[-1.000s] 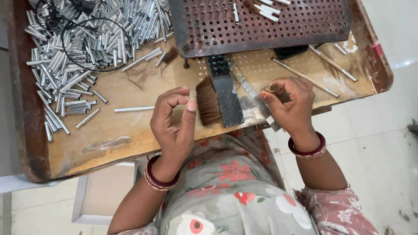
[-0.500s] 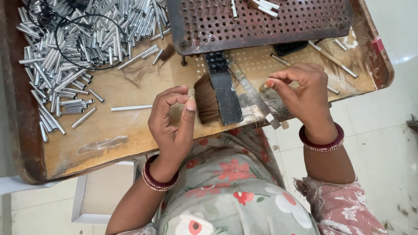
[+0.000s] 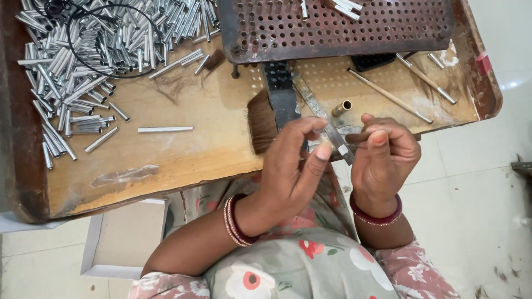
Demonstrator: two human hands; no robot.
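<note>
Two hands: left hand [image 3: 293, 166] fingers pinch one thin strip [image 3: 332, 133]; right hand [image 3: 385, 158] fingers grip one brush [image 3: 360, 137].

Both hands raised close together, left hand [image 3: 293, 166] and right hand [image 3: 385, 160] fingers pinched.

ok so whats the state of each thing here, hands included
left hand: raised, fingers pinched near the bundle's tip
right hand: closed on a small hair bundle
brown bristle tuft: lying flat on the wooden tray
silver tubes: heaped loose, upper left
single silver tube: lying apart
brass ferrule: lying on its side
perforated metal plate: resting at the tray's far edge
</note>
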